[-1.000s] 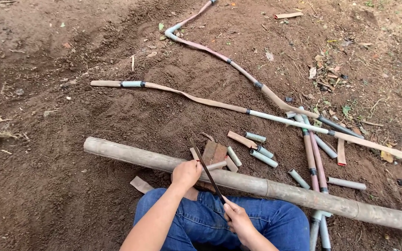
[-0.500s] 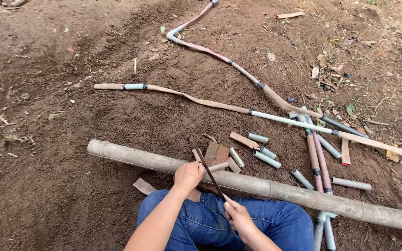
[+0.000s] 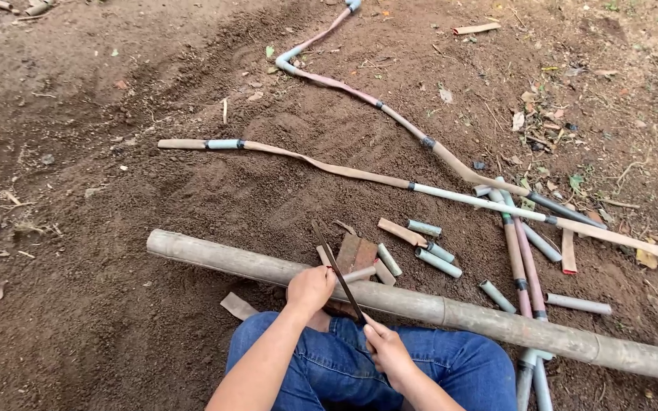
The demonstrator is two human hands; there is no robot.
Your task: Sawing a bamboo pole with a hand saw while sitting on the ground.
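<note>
1. Across the person's knees, a thin dark blade (image 3: 336, 270) slanted up and away over the pole (image 3: 451, 310), which lay on the dirt just beyond the jeans (image 3: 451, 365).
2. Right hand (image 3: 387, 352) was closed around the blade's near end.
3. Left hand (image 3: 310, 289) rested curled on the pole beside the blade; whether it gripped anything, I could not tell.
4. Just past the pole lay a flat brown piece (image 3: 356, 253) and several short cut tubes (image 3: 439, 263).
5. Farther out, long flattened strips (image 3: 329, 167) and a kinked hose (image 3: 359, 93) ran over the bare soil (image 3: 78, 213).
</note>
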